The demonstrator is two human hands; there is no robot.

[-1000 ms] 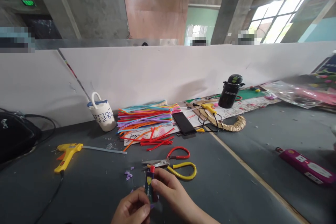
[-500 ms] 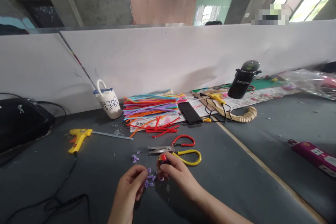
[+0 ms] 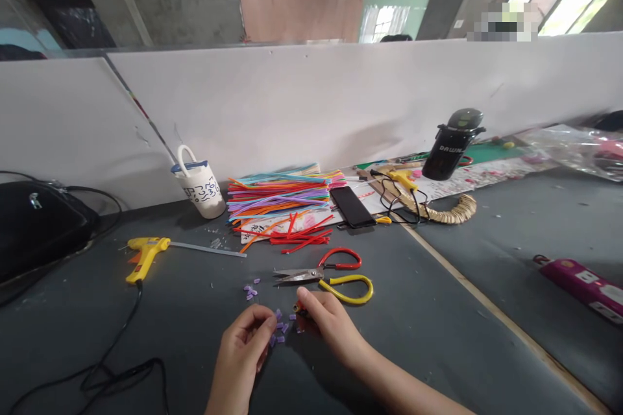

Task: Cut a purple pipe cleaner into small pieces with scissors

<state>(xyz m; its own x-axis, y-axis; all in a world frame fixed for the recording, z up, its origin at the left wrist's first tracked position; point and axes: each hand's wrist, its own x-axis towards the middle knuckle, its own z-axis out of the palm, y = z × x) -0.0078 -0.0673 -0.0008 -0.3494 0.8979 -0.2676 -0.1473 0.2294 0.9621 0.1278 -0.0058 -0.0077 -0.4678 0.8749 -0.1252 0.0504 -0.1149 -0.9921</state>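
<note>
Small purple pieces (image 3: 280,326) lie on the dark table between my two hands, and a few more sit just left of the scissors. My left hand (image 3: 248,337) is closed, thumb and index finger pinched at the edge of the pieces; what it pinches is too small to name. In my right hand (image 3: 324,318) is a small lighter-like object (image 3: 297,307), its metal end pointing left and my thumb on top. Directly beyond that hand lie scissors (image 3: 311,274) with one red and one yellow handle, blades slightly apart.
A yellow glue gun (image 3: 146,256) with a cord lies at left, near a white cup (image 3: 202,191) and black bag (image 3: 39,220). Colourful pipe cleaners (image 3: 282,198), a phone (image 3: 353,207) and a black bottle (image 3: 448,152) stand or lie farther back. A purple box (image 3: 584,285) is at right.
My right thumb has moved up onto the top of the lighter-like object, covering its red part. The left hand has stayed nearly in place, still pinched.
</note>
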